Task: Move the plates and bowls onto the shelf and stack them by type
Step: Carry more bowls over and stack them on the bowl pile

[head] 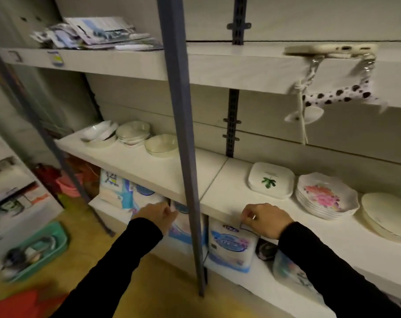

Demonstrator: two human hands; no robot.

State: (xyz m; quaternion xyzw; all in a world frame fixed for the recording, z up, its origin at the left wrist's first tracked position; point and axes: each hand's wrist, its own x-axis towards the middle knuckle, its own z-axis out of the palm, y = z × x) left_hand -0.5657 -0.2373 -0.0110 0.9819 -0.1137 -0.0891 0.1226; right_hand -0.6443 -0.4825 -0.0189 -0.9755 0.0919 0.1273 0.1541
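Both hands are up at the front lip of the middle shelf (218,203), either side of the grey upright post (183,138). The left hand (157,214) has its fingers loosely curled in and nothing in it. Same deal for the right hand (266,218): it's loosely curled and empty, with its fingertips right by the shelf edge, and tbh I can't tell if they touch it.

Just past the right hand, three plate stacks sit flat and face up in a row along the shelf. From left to right they're the square leaf plates (272,180), the floral plates (326,196) and the plain cream plates (388,216).

Further back on the left are the bowls, mouths up: a single bowl (161,144), a nested stack (133,131), and some white bowls (98,131) that are tipped over a bit.

On the shelf above there's a phone (330,50) with its strap dangling.
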